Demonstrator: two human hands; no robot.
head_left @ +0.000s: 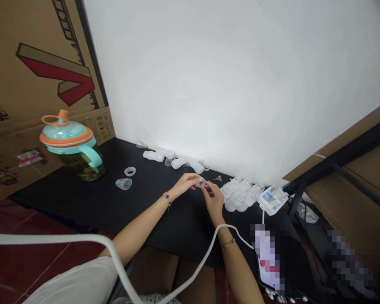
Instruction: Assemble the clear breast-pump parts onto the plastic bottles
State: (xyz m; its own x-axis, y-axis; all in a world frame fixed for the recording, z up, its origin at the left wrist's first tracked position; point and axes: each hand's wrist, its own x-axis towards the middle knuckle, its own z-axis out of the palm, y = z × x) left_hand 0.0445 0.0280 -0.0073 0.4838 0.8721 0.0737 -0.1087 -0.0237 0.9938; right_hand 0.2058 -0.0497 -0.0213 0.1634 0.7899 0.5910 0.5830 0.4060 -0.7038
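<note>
Over the black table (177, 211), my left hand (186, 183) and my right hand (214, 198) meet at a small clear plastic piece (202, 182). Fingers of both hands pinch it; its round rim shows between them, but the exact kind is hard to make out. Just right of my right hand lies a cluster of frosted plastic bottles (243, 195) with clear tops. Behind my hands are more frosted bottles (178, 162) on their sides and a small clear cone-shaped piece (218, 178). A translucent ring (130, 171) and a clear cup-like cap (123, 183) rest to the left.
A lidded jug (74, 145) with orange and turquoise trim stands at the left by a cardboard box (34, 84). A white wall (209, 84) backs the table. On the right are a power strip (274, 199) and a phone (269, 270). A white cable (95, 238) crosses the foreground.
</note>
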